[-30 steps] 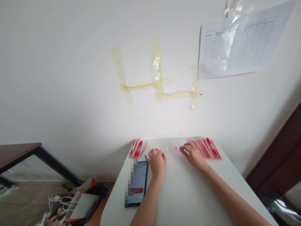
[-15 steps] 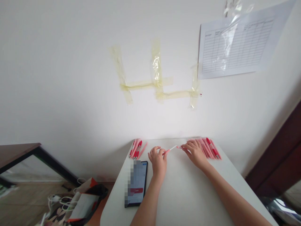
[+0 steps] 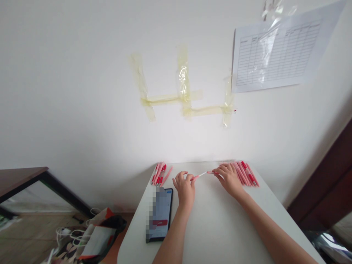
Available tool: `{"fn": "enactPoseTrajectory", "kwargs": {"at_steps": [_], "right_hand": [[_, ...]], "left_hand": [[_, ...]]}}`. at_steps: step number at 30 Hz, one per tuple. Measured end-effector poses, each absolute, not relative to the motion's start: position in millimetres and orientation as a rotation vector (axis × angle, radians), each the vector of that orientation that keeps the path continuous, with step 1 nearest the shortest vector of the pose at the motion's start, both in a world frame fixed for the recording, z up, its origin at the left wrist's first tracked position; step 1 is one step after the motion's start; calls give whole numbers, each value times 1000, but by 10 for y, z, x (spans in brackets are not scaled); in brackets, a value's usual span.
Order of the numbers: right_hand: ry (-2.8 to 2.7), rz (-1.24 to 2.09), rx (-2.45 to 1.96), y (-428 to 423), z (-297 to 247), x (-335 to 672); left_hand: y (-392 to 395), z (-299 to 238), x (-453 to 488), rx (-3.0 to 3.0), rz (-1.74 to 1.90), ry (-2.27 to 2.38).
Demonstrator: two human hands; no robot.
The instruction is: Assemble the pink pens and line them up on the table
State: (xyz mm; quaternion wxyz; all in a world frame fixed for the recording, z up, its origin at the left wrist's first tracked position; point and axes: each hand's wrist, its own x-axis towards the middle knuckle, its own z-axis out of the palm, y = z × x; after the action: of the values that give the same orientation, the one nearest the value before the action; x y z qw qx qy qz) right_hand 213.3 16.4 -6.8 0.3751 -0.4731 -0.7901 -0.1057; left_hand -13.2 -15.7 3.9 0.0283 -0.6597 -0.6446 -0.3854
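Pinching one slim pink pen piece with a white end (image 3: 198, 176), the left hand (image 3: 184, 187) faces the right hand (image 3: 228, 179), whose fingertips grip one short pink tube (image 3: 210, 172); the two parts point at each other at twelve o'clock from the middle of the white table (image 3: 220, 231), near each other. At ten o'clock lies the left group of pens (image 3: 157, 175), at least five, one of them slightly apart. At one to two o'clock, by the right hand, lies the right group of pens (image 3: 243, 174), mostly pink with one bright red grip; overlap and the hand hide their full number. One phone (image 3: 162, 211) rests at nine o'clock. Above, one printed sheet (image 3: 277, 55) hangs at two o'clock from five yellowish tape strips (image 3: 183, 79).
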Motion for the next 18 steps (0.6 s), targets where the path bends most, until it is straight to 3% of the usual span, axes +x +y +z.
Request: {"fn": "enactPoseTrajectory", "kwargs": {"at_steps": [18], "right_hand": [[-2035,-343,-1188,184,-109,2109]], "left_hand": [[-186,48,-95,-2115,-1141,-1968]]}}
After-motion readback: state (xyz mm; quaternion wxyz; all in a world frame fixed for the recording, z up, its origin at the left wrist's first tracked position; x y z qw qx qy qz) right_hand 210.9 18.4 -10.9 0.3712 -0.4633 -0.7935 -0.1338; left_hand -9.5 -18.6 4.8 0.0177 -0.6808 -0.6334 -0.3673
